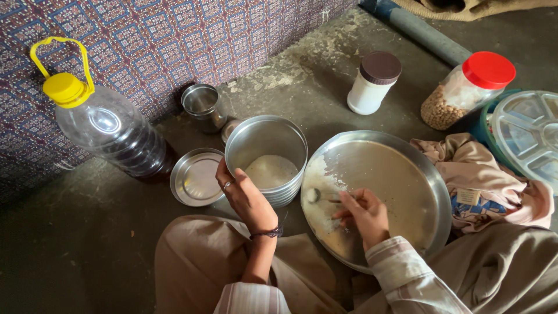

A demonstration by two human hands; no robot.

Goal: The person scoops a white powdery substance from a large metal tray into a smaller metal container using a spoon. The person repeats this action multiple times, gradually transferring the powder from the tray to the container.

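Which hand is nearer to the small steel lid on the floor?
Left. The left hand grips the steel container rim just beside the lid; the right hand holds a spoon over the wide tray.

Floor (87,232) left open; lid (196,177), bottle (113,131), cup (203,106) crowd steel container (266,157).

Running off the right edge: divided round tray (532,134) with clear lid, its far half cut away. Hiding part of the green basin (487,125) under that tray. Leaving the top edge: grey pipe (421,32) and sacking (465,7). Covering most of the spoon (317,196) handle beneath the right hand (365,216) fingers. Blocking the small lid (228,131) behind the steel canister (266,157). Staying unclear: the left hand (247,197) fingertips over the canister rim.
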